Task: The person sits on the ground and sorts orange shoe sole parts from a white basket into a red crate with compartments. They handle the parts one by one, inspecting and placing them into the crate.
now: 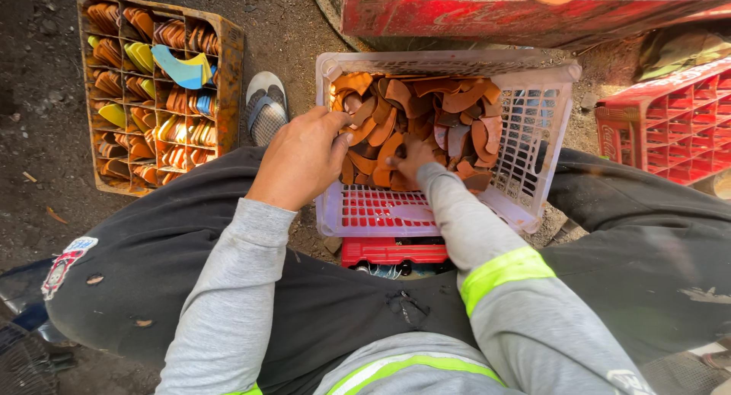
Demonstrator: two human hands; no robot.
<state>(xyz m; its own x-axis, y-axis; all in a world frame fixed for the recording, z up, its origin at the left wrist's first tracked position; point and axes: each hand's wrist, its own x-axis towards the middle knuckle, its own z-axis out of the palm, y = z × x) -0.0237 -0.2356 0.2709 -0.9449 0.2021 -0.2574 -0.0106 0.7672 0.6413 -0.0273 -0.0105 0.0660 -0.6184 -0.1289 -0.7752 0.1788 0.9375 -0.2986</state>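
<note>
Bottom of frame: the person sits with grey sleeves with a yellow-green reflective band and dark trousers, knees spread around the work.

Centre: white plastic basket [533,129] sits on a red crate [392,252] between the knees. It holds a heap of curved brown leather pieces [434,121], piled toward its far and middle part; the near floor of the basket is bare.

Left hand [304,157] rests on the left near edge of the heap, fingers curled down into the pieces; whether it actually grips one I cannot tell. Right hand [413,157] is lower centre of the heap, mostly buried, fingers bent among the pieces; grip also not visible.

Judgement on doing it well: pick single pieces off the top rather than digging, since they nest and snag on each other; keep one hand steadying the pile so the pieces don't spill over the low near rim.

Upper left: brown divided crate [228,68] on the dirt ground, cells packed with stacked pieces, mostly brown, some yellow and blue. A sandal [265,106] lies just beside it.

Far top and right: more red crates [670,129].
</note>
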